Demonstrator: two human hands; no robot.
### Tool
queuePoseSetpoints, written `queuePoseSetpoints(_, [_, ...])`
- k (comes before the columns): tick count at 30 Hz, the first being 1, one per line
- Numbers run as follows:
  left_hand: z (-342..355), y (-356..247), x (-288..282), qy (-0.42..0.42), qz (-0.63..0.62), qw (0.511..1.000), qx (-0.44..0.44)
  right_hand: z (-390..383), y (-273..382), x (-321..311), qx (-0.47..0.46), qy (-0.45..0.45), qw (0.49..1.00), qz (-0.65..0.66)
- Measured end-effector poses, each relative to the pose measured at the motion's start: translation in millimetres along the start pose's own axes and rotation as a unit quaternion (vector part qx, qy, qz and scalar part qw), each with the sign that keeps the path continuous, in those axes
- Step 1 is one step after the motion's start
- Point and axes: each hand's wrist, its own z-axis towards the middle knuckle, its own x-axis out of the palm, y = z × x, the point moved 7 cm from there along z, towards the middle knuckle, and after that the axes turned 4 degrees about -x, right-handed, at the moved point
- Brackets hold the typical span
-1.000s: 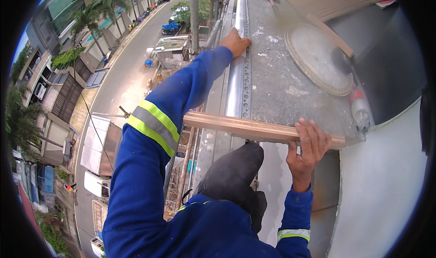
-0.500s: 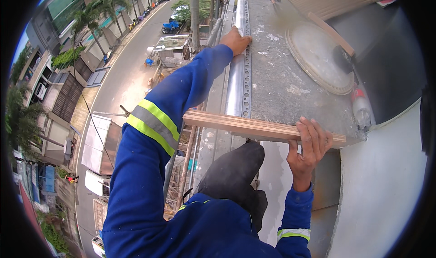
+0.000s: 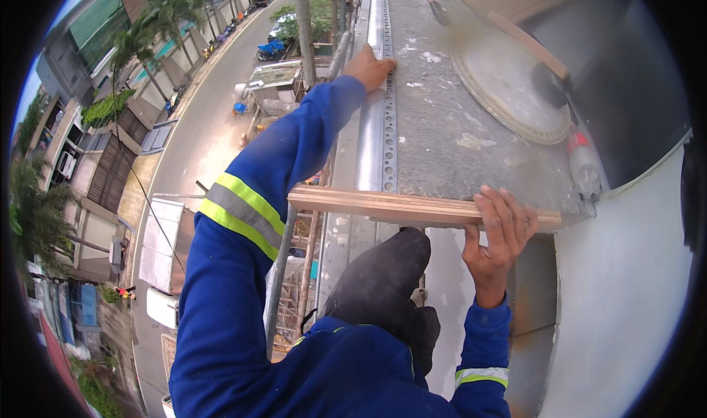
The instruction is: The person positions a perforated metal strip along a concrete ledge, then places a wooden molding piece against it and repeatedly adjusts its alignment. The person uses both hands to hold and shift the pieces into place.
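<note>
A long shiny metal edge trim with a perforated flange [image 3: 389,134] runs along the left edge of the grey concrete ledge [image 3: 434,149]. My left hand [image 3: 370,69] grips this trim partway along, its thumb over the perforated side. Across the near end of the ledge lies a layered plywood strip [image 3: 383,203]. My right hand [image 3: 501,237] pinches the strip near its right end, fingers on top and thumb at the near face. The strip's left end sits beside my left forearm.
A round pale lid [image 3: 508,86], a clear plastic bottle [image 3: 584,164], a wooden batten [image 3: 526,44] and a hammer [image 3: 431,2] rest on the ledge. A white wall [image 3: 626,271] rises at right. Scaffold pipes [image 3: 303,27] stand at left, with a street [image 3: 199,134] far below.
The view has shifted and turned slightly, and the plywood strip looks more level in it. Both hands keep their holds on the trim and the strip.
</note>
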Motion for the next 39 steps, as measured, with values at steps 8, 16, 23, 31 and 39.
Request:
queuePoseSetpoints(8, [-1.7, -0.6, -1.1, 0.005, -0.003, 1.000, 0.011, 0.2, 0.2, 0.0, 0.005, 0.000, 1.000, -0.002])
queuePoseSetpoints(16, [-2.8, -0.5, -1.9, 0.001, 0.009, 1.000, 0.003, 0.9, 0.1, -0.7, 0.007, 0.004, 1.000, 0.000])
queuePoseSetpoints(23, [-7.0, -5.8, -4.3, 0.002, -0.015, 1.000, 0.014, 1.0, -0.4, -1.2, 0.008, 0.000, 1.000, 0.008])
queuePoseSetpoints(31, [-4.7, -5.4, -4.4, 0.014, -0.001, 1.000, 0.010, -0.1, -1.2, -0.2, 0.005, 0.001, 1.000, 0.011])
queuePoseSetpoints(39, [-2.3, -2.5, -3.5, -0.003, -0.008, 1.000, 0.017, -0.3, -1.2, -0.3, 0.006, 0.003, 1.000, 0.013])
